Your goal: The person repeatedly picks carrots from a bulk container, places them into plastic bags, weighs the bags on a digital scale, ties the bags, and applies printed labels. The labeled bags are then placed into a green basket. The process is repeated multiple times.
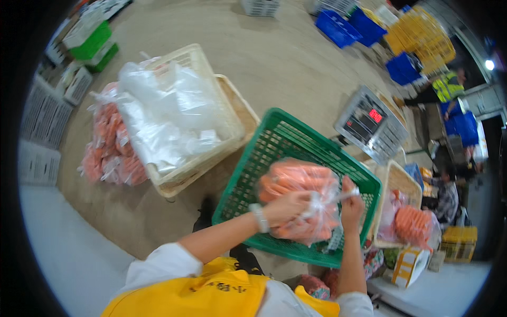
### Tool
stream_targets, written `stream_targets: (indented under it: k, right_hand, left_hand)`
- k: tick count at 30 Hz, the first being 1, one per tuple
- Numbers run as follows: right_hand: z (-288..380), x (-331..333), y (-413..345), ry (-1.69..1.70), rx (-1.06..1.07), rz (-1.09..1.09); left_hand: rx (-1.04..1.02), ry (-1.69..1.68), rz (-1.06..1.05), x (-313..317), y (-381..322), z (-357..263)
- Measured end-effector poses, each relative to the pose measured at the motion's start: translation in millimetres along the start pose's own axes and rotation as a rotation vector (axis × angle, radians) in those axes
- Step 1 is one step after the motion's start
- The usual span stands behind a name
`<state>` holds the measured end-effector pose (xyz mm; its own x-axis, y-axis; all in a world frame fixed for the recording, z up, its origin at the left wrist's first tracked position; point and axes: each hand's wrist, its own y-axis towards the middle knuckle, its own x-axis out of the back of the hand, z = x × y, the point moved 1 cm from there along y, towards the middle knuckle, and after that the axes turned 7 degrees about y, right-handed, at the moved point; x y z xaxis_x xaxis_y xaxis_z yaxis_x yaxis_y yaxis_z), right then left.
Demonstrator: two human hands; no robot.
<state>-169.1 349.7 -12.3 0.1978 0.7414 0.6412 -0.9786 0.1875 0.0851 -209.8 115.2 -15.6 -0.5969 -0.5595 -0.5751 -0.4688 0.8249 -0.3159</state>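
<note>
A clear plastic bag of carrots [297,174] rests in a green plastic basket [245,174] before me. My left hand [291,207] grips the gathered neck of the bag. At the basket's right side, my right hand [351,204] holds the twisted end of the same bag, drawn out to the right. The plastic is bunched into a knot-like clump between both hands. Behind the basket's far right edge stands a digital scale display [370,123] with red lit digits.
At left, a cream plastic crate [166,188] holds clear plastic bags [170,115]; bagged carrots [115,146] lie on the floor beside it. A cream crate [400,172] at right holds more bagged carrots [414,226]. Blue bins [338,27], yellow crates [420,37] and people [447,87] are farther off.
</note>
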Motion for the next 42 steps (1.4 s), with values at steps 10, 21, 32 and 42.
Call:
stream_targets:
  k: [10, 21, 32, 42]
  right_hand:
    - [-32, 33, 12, 0.342, -0.252, 0.007]
    - [-155, 28, 41, 0.062, -0.607, 0.149]
    - [224, -228, 91, 0.141, -0.146, 0.831]
    - [304, -632, 136, -0.138, 0.247, 0.659]
  left_hand:
    - [-0.637, 1.053, -0.400, -22, 50, 2]
    - [-0.698, 1.123, -0.411, 60, -92, 53]
    - [-0.316, 0.200, -1.858, 391, -267, 119]
    - [-0.220, -0.188, -1.342, 408, -274, 132]
